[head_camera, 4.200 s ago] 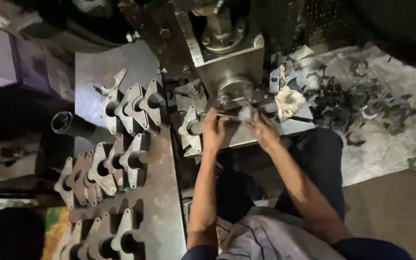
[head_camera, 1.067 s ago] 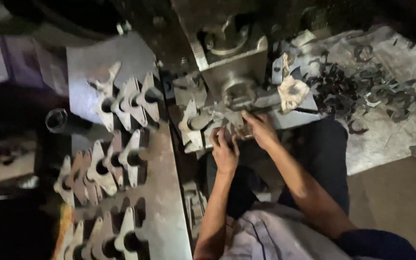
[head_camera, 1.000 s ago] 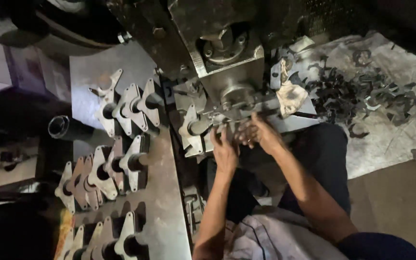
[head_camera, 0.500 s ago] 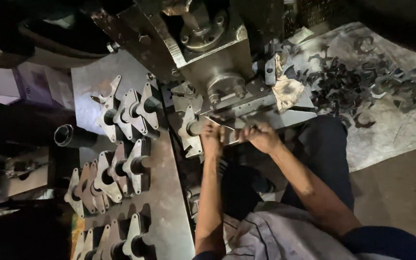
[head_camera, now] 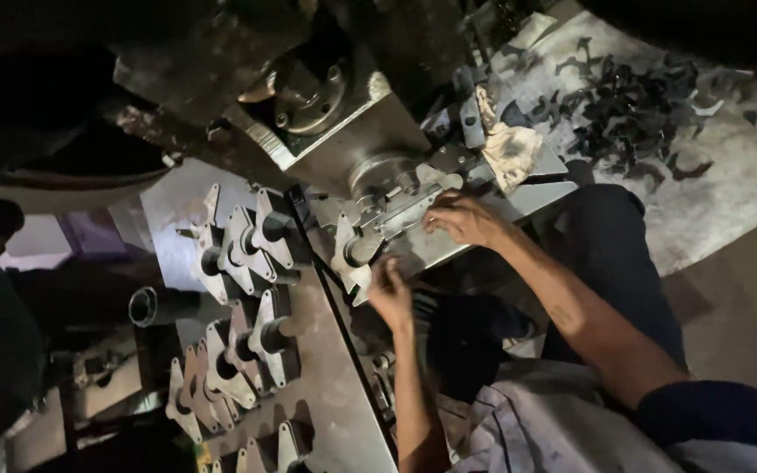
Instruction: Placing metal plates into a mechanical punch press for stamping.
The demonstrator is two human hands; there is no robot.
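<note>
Low in the frame, centre right, sit the person's pale shirt and dark trouser legs, with both forearms reaching up toward the middle of the picture. The left hand (head_camera: 391,293), just below centre, has its fingers curled together close against the lower edge of a flanged metal casting (head_camera: 344,255); whether they actually clamp it cannot be told. Slightly higher and to the right, the right hand (head_camera: 462,218) lies palm down, fingers spread a little and pressing on a flat metal bracket piece (head_camera: 407,208) mounted at the front of the machine. To the left of the hands, a steel bench plate (head_camera: 326,394) carries rows of similar flanged castings (head_camera: 243,250) standing on edge, running from lower left up to centre left. Above the hands, the grey machine block (head_camera: 343,123) fills the upper centre. A dirty rag (head_camera: 512,151) lies just right of it. Beyond, in the upper right, dark metal scrap pieces (head_camera: 633,123) are scattered over a pale sheet
</note>
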